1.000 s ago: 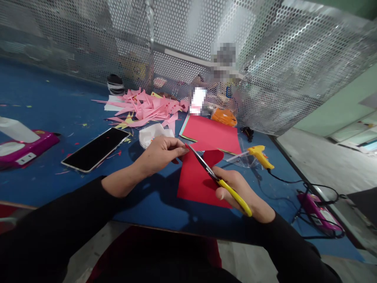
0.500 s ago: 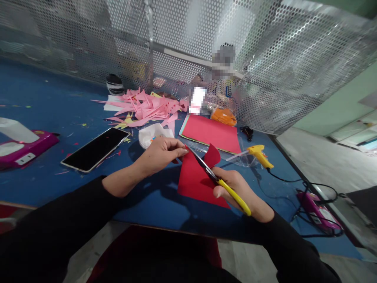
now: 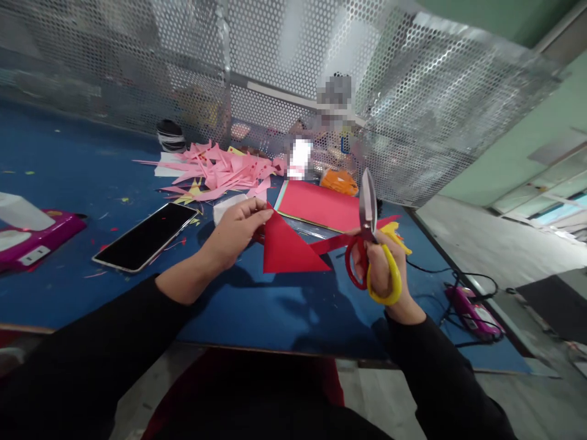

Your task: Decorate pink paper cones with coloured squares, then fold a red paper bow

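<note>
Standing just behind the left hand (image 3: 236,231): one white container (image 3: 225,209), largely screened; contents cannot be made out. Orange bundle (image 3: 339,182), crumpled, one, beyond a flat stack of coloured sheets (image 3: 316,205), red uppermost. Pink paper pieces (image 3: 232,168), many, heaped loose on the blue table (image 3: 247,318).

Left hand: forearm in from lower left, black sleeve; thumb and fingers pinching the upper corner of a red paper piece (image 3: 288,247), roughly triangular, held over the table between both hands.

Right hand (image 3: 380,266): raised, wrist bent upward, fingers wrapped round the red and yellow handles of scissors (image 3: 367,205), blades together, pointing up. Red strip (image 3: 334,242), narrow, running from the paper piece to behind these fingers and out beyond; whether they clasp it, cannot tell.
</note>
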Available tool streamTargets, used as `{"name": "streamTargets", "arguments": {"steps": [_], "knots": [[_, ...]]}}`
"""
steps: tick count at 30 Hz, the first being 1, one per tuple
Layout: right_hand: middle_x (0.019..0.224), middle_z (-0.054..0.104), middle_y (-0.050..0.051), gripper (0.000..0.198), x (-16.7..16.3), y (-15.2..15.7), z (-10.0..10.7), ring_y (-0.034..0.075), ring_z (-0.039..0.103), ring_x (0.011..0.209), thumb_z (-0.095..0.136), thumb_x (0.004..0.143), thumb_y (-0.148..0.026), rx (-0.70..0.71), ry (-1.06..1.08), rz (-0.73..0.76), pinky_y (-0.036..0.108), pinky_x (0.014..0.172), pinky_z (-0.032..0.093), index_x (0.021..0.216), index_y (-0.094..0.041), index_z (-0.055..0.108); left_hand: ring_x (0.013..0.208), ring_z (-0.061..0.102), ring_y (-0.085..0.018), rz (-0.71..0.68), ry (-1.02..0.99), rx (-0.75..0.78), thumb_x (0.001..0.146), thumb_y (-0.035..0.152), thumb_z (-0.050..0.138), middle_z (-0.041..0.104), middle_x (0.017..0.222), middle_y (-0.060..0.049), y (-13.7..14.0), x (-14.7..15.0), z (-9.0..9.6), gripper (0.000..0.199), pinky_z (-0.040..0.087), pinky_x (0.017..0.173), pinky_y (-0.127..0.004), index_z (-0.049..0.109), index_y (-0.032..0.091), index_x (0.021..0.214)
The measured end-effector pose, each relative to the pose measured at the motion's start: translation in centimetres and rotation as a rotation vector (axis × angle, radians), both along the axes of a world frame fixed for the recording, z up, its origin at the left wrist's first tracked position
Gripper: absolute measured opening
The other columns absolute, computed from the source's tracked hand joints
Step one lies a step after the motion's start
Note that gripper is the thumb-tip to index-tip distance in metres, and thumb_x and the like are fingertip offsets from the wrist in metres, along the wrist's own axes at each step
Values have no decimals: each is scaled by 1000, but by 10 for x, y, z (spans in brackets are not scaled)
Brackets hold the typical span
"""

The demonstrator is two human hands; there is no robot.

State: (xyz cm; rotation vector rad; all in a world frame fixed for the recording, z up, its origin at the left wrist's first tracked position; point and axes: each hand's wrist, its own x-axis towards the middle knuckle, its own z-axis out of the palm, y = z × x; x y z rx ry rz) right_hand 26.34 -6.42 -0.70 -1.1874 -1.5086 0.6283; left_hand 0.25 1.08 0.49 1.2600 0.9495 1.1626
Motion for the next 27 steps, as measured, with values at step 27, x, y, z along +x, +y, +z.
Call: {"name": "streamTargets", "arguments": {"steps": [27], "knots": [[109,73,18,40,-25,114,37,29,68,105,59,96,-48,-474,-1174,-351,39,85,53,106,-11,72,42,51,-8,-14,7,-178,83,14,61,60,56,3,14,-23,11,9,36,42,-18,63,17,75]]}}
